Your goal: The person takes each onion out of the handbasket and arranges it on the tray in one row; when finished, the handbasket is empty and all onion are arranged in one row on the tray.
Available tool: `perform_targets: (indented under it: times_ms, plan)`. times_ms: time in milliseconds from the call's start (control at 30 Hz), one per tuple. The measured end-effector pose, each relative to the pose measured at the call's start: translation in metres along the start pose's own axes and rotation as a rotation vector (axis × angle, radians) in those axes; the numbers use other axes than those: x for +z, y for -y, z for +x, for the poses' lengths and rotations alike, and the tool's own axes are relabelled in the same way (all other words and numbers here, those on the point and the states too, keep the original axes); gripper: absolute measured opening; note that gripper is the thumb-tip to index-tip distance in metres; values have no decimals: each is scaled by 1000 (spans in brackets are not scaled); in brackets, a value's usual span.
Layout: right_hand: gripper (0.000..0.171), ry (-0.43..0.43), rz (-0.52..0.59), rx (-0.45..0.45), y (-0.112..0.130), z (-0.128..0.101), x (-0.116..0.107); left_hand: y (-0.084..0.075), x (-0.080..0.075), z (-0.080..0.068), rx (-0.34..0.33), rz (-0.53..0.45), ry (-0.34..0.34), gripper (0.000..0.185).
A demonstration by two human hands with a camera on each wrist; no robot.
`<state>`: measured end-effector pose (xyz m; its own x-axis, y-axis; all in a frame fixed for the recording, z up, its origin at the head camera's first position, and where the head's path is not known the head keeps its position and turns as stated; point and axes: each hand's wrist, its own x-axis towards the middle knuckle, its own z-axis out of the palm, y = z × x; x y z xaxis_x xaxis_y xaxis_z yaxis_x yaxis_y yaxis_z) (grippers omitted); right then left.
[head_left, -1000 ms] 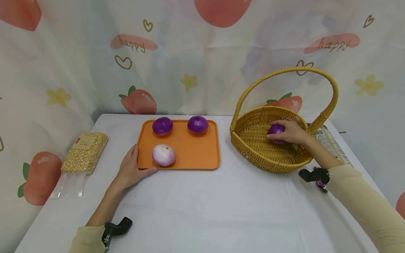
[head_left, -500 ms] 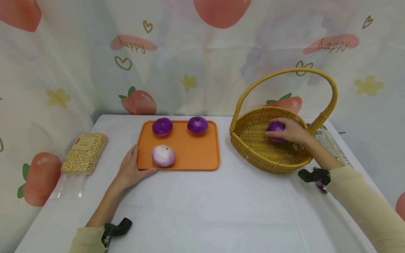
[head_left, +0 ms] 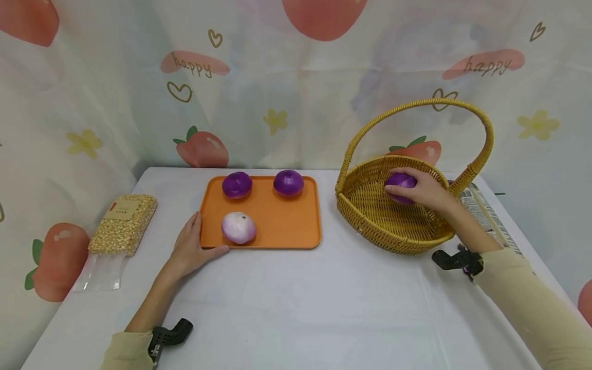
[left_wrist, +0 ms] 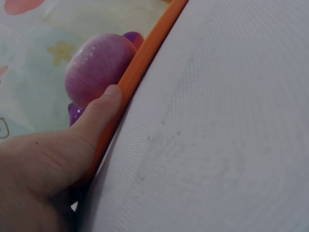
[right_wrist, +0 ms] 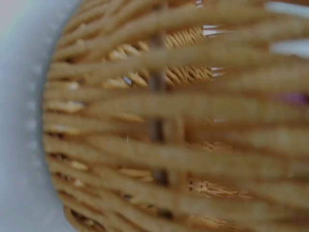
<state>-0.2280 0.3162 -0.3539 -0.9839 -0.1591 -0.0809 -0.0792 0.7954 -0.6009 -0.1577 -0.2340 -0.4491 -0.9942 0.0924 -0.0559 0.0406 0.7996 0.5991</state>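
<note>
A purple onion [head_left: 401, 188] is in the grip of my right hand [head_left: 423, 190], inside the yellow wicker basket [head_left: 370, 222]. Basket weave fills most of the right wrist view, and that hand is not visible there. My left hand [head_left: 189, 247] holds the near left corner of the orange tray [head_left: 287, 221]. Its thumb [left_wrist: 99, 111] lies on the front rim in the left wrist view. On the tray sit a pale purple-white onion [head_left: 238, 227] at the front and two dark purple onions, one back left [head_left: 237, 185] and one back right [head_left: 289, 183].
A clear bag of yellow kernels [head_left: 124, 222] lies at the left of the white table [head_left: 296, 308]. The basket's tall handle [head_left: 416, 104] arches over its bowl. Printed packaging [head_left: 485, 213], partly hidden, lies behind the right forearm. A patterned curtain stands behind the table.
My right hand has shifted slightly up and to the left in the basket with the purple onion. The left hand and the tray have stayed put.
</note>
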Motion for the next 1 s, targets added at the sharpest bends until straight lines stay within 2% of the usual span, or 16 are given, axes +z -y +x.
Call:
perform_targets:
  times_ms: [400, 767, 1000]
  plan:
    - [63, -21, 54, -20, 17, -8, 6, -1, -1, 0, 0, 10, 2, 119]
    - [61, 4, 168, -34, 22, -15, 11, 0, 1, 1, -2, 4, 4, 120]
    - [57, -11, 241, -32, 25, -17, 13, -1, 0, 0, -2, 5, 2, 119]
